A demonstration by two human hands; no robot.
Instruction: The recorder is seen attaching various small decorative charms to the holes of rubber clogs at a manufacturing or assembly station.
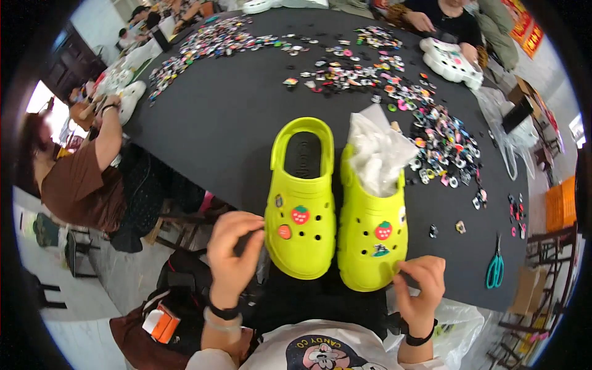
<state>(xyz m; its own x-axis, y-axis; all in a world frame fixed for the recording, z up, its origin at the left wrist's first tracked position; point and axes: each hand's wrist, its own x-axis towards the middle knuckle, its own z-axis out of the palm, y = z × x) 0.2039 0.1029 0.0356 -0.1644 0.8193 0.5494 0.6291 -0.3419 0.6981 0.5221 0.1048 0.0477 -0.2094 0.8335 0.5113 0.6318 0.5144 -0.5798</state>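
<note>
Two lime-green clogs lie side by side at the table's near edge, toes toward me. The left clog (pixel 300 256) bears a strawberry charm (pixel 300 214), a round red charm (pixel 283 232) and a small dark charm; its heel strap is up and its inside shows. Crumpled white paper (pixel 376 154) fills the opening of the right clog (pixel 364 265), which has a strawberry charm (pixel 383 230) and a dark teal charm (pixel 380 250). My left hand (pixel 233 250) pinches the left clog's outer side between thumb and finger. With thumb and fingertips, my right hand (pixel 422 287) grips the right clog's outer toe edge.
Loose colourful charms (pixel 447 145) spread over the dark table (pixel 209 129) to the right and far side. Teal-handled scissors (pixel 495 268) lie at the right. A person (pixel 453 24) opposite holds a white clog (pixel 450 61); another person (pixel 86 185) sits at left. An orange crate (pixel 560 206) stands beyond the table.
</note>
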